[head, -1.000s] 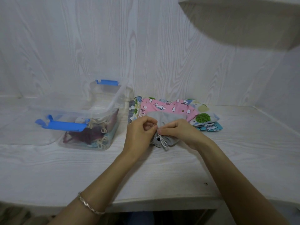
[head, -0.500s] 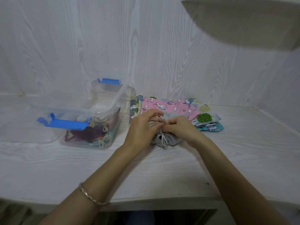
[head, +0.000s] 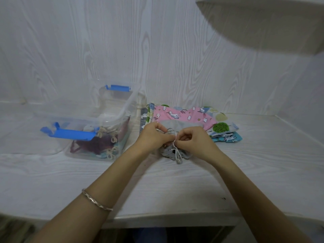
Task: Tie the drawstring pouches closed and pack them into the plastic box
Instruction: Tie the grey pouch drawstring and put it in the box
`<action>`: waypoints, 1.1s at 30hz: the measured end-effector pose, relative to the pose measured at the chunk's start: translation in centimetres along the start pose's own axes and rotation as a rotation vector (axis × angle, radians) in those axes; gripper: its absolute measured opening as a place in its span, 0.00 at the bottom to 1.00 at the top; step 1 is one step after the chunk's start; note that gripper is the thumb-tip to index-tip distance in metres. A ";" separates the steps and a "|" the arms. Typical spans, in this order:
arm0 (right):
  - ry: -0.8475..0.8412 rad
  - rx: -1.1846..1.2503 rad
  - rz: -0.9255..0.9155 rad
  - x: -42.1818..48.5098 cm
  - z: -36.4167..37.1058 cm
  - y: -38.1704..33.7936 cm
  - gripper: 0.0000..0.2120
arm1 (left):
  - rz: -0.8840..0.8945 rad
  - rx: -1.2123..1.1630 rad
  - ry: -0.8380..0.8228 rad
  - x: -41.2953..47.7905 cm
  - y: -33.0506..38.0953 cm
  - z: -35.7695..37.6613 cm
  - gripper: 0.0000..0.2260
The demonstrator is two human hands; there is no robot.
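A grey drawstring pouch (head: pixel 177 125) lies on the white table, its gathered mouth turned toward me. My left hand (head: pixel 154 137) and my right hand (head: pixel 192 139) meet above that mouth, and both pinch the pale drawstring (head: pixel 175 146), whose ends hang down over the gathered cloth. Behind the grey pouch lies a stack of printed pouches (head: pixel 185 115), pink on top. To the left stands the clear plastic box (head: pixel 122 111) with blue latches, holding several tied pouches (head: pixel 98 142).
The box's clear lid (head: pixel 31 137) lies flat to the left of the box. A white wood-grain wall stands close behind, a side wall on the right, and a shelf (head: pixel 263 18) overhangs at top right. The table's front edge (head: pixel 157 220) is near me.
Both hands kept working the drawstring above the pouch mouth. The cord now stands pulled up between the fingertips, and the pouch mouth looks more gathered.
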State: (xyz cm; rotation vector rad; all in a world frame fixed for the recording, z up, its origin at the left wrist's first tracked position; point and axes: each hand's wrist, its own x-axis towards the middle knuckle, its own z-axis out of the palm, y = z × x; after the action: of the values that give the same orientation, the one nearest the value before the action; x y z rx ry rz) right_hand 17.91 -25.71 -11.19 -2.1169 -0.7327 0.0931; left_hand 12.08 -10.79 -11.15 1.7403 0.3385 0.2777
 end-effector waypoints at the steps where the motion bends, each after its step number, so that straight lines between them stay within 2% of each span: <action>1: 0.030 -0.014 -0.024 0.0 0.1 0.1 0.04 | -0.021 -0.031 -0.022 -0.1 0.1 -0.1 0.12; 5: 0.158 -0.050 -0.121 -0.6 0.6 0.1 0.06 | -0.063 -0.025 -0.063 -0.2 0.3 -0.1 0.07; 9: 0.259 -0.153 -0.292 -1.3 1.1 0.3 0.08 | -0.094 -0.041 -0.121 -0.2 0.5 -0.3 0.05; 12: 0.269 -0.245 -0.400 -1.3 1.0 0.7 0.09 | -0.109 0.009 -0.126 -0.1 0.6 -0.5 0.02; 19: 0.203 -0.433 -0.511 -1.0 0.4 0.6 0.04 | -0.001 0.135 -0.184 -0.3 0.3 -1.1 0.08; 23: 0.124 -0.364 -0.371 -0.8 0.0 0.4 0.04 | 0.142 0.238 -0.174 -0.7 0.1 -1.2 0.07; 26: -0.004 -0.171 -0.175 -0.6 -0.6 0.2 0.05 | 0.207 0.296 -0.118 -1.0 0.1 -0.9 0.07; 33: -0.207 0.180 0.126 -0.7 -2.2 -1.0 0.09 | 0.334 0.448 0.012 -1.4 0.2 0.0 0.05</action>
State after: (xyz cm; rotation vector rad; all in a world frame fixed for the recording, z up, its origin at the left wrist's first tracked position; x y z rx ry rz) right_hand 17.61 -27.19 -9.16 -1.9971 -0.6828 0.4367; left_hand 10.82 -11.36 -10.99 2.2406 0.1187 0.4811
